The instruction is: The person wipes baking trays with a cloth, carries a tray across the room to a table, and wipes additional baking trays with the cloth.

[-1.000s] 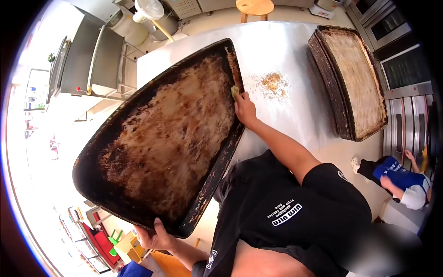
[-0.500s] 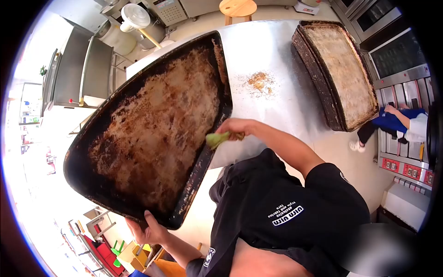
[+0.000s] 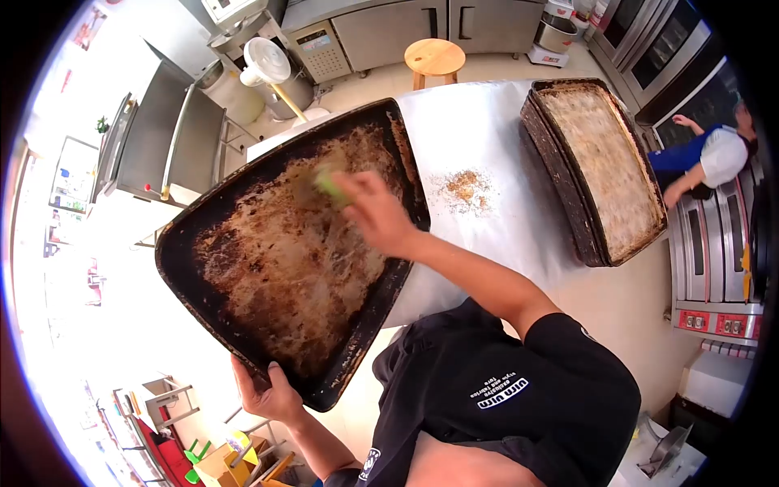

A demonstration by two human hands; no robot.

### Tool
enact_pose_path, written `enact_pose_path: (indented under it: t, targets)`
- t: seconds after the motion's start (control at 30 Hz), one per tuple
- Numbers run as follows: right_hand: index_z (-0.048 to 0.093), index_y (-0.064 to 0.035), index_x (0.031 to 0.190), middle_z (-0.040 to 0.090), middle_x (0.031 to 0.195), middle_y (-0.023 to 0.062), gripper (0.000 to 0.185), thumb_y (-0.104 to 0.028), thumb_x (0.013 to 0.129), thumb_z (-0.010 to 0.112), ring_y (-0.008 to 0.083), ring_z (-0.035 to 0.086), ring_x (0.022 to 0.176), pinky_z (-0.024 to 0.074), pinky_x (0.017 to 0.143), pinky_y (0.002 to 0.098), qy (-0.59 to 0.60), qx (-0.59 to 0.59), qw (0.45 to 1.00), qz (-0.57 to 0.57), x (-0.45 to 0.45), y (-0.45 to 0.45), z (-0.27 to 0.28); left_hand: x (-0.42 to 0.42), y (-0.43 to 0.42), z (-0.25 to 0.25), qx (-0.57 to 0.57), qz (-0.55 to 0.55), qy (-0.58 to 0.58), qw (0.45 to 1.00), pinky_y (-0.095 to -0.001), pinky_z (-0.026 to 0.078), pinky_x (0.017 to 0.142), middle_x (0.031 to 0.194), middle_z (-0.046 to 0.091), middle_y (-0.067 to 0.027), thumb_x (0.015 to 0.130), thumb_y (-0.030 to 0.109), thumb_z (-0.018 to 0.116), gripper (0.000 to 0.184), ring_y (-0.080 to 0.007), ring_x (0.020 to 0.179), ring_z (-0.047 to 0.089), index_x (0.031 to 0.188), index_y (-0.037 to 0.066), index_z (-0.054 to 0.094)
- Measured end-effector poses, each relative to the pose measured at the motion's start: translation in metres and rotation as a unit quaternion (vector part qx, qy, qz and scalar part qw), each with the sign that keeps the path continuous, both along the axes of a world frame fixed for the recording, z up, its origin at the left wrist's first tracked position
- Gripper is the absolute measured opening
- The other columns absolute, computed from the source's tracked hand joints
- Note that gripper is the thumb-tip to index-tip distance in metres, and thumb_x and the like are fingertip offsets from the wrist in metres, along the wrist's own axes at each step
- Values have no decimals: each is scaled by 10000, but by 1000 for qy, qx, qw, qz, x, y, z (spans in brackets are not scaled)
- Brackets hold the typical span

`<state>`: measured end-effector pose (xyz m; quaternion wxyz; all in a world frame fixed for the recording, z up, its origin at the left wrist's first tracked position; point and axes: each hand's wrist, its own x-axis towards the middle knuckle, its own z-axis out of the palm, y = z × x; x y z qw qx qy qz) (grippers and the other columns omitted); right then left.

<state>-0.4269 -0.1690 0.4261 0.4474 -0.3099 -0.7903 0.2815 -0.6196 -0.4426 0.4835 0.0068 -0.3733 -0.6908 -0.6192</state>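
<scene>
A large dark baking tray (image 3: 276, 284) with brown, burnt-looking patches is tilted in front of me, partly over the metal table. My left hand (image 3: 272, 396) grips its near left corner, thumb on the rim and fingers partly hidden underneath. Over the tray's inner surface, my right hand (image 3: 380, 215) holds a yellow-green cloth (image 3: 331, 185) against the upper middle. Cloth and fingertips are smeared by motion. Brown crumbs (image 3: 466, 191) lie scattered on the table to the right of the tray.
A stack of similar trays (image 3: 604, 154) stands on the right of the metal table (image 3: 507, 252). Beyond the table are a round wooden stool (image 3: 435, 57) and a white-lidded container (image 3: 265, 61). Another person (image 3: 714, 158) is by the ovens at right.
My right hand has moved with the cloth from the tray's near right edge up and left onto its inner surface. The other person's arms and stance have shifted.
</scene>
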Motion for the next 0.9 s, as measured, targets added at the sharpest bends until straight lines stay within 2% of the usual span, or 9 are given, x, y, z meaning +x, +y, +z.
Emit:
enact_pose_path:
  t: [0.07,0.17,0.23,0.3,0.47,0.53,0.57,0.77,0.9]
  targets:
    - [489,-175,1516,571,1148,133,491,-263,1040,572,297,599,964,511,812,431,23,195,980,43,-40,-13,39,-2,-2,2,-16,-7,11,1000,-324,507,988,1271,676,-194,772,-134,548,652,-231,1073,667,1423,-131,521]
    - [643,-219,1362,613,959,60,394,-401,1017,591,281,613,869,494,777,411,24,184,970,155,-74,-20,77,0,-4,12,-34,-8,51,998,-342,506,990,1263,676,-214,760,-94,581,639,-246,1075,667,1395,-145,540]
    - [708,-232,1271,621,895,42,380,-475,1004,587,271,610,820,483,769,398,35,337,939,67,-84,-3,67,2,-7,20,-50,-18,76,996,-350,510,986,1254,679,-225,755,-79,597,629,-252,1073,668,1378,-151,551]
    - [737,-226,1219,612,919,69,313,-398,983,624,265,587,806,483,770,402,-44,164,982,81,-62,33,53,0,-9,22,-52,-38,94,993,-360,513,984,1245,681,-236,752,-66,612,615,-263,1072,670,1358,-157,563]
    - [624,-208,1419,548,925,131,626,-26,820,606,325,579,825,504,741,431,-11,365,922,-130,15,135,-40,-8,-24,8,-75,-20,112,991,-433,514,1010,1254,668,-294,737,-39,653,618,-364,1091,681,1339,-153,578]
    - [619,-198,1413,551,986,147,637,-2,807,604,348,583,831,507,751,448,-61,271,945,-175,48,156,-68,-4,-21,24,-96,-38,105,989,-422,522,998,1272,661,-288,728,-55,622,608,-358,1116,676,1329,-141,595]
    - [620,-199,1404,549,1001,154,637,6,802,600,363,584,837,507,754,453,-99,228,944,-217,60,165,-82,-3,-23,31,-108,-57,150,981,-423,568,655,1053,725,-264,866,87,757,535,-313,835,707,1334,-117,597]
    - [699,-96,1142,559,1061,219,323,-61,845,577,429,636,860,533,769,535,-128,-16,932,-339,85,185,-72,3,-22,57,-328,-135,-72,932,-417,379,1136,1531,401,-289,982,55,537,680,-353,1356,480,1589,2,236]
    - [688,-125,1232,574,1116,249,350,-137,921,529,466,634,873,531,774,544,-127,-112,917,-360,87,163,-87,-1,-20,48,-305,-125,-75,941,-414,383,1132,1530,409,-285,982,53,557,686,-351,1357,480,1589,-7,243]
